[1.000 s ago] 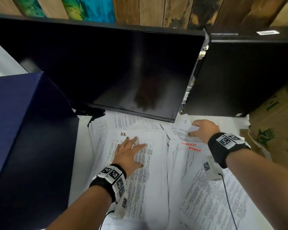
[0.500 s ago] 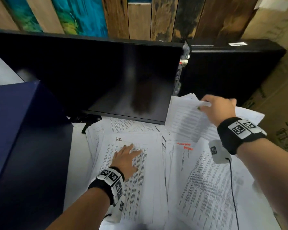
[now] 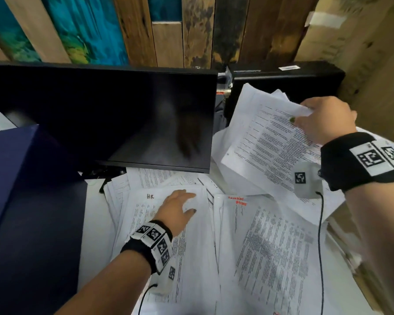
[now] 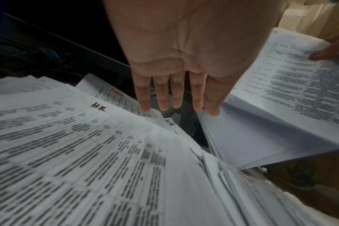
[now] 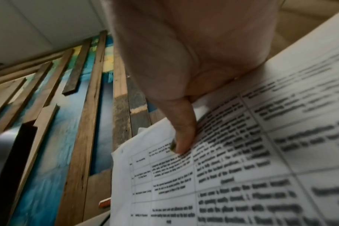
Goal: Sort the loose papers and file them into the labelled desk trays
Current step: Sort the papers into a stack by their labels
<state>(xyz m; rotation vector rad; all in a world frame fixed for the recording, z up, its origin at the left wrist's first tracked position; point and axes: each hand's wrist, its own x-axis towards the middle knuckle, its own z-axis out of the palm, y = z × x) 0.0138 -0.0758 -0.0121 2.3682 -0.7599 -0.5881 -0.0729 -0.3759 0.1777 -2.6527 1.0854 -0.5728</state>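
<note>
Two hands at work: left hand (image 3: 178,210) flat, fingers straight, pressing the printed stack marked "HR" (image 3: 166,258) near the worktop's left side; right hand (image 3: 325,120) pinching a raised sheaf of printed pages (image 3: 266,144) by its far corner, thumb (image 5: 182,137) on top, above the loose papers (image 3: 271,258) towards the worktop's right edge, beside the dark monitor (image 3: 100,114)
</note>
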